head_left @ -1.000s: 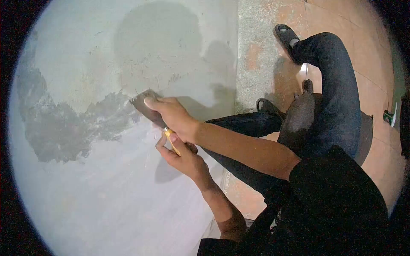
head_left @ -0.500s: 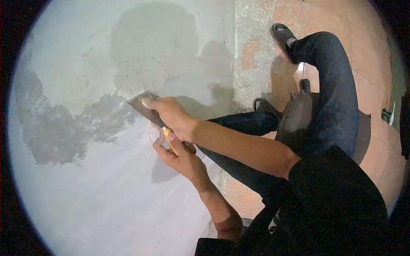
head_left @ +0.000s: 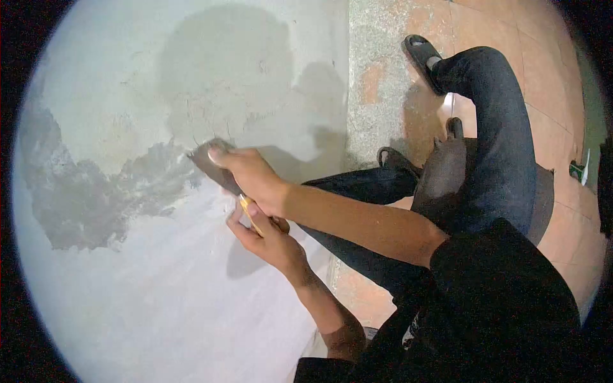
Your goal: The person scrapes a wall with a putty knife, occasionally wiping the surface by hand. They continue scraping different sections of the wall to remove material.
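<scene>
The left hand (head_left: 274,247) is curled around the yellow handle (head_left: 245,204) of a putty knife (head_left: 220,175); the right hand (head_left: 255,180) is closed on its blade, thumb on top. The blade appears to touch the wall (head_left: 159,306) beside a grey patch (head_left: 89,201), well in from the wall's floor-side edge.

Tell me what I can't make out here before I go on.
All in the head view:
Handle's lower end: hidden by the left grip.
Blade's underside, and whether it touches the wall: hidden by the blade itself.
Right grip's fingers: mostly hidden behind its back and the blade.
Green item: too small to identify.
Wall's far left: cut off by the round lens edge.
</scene>
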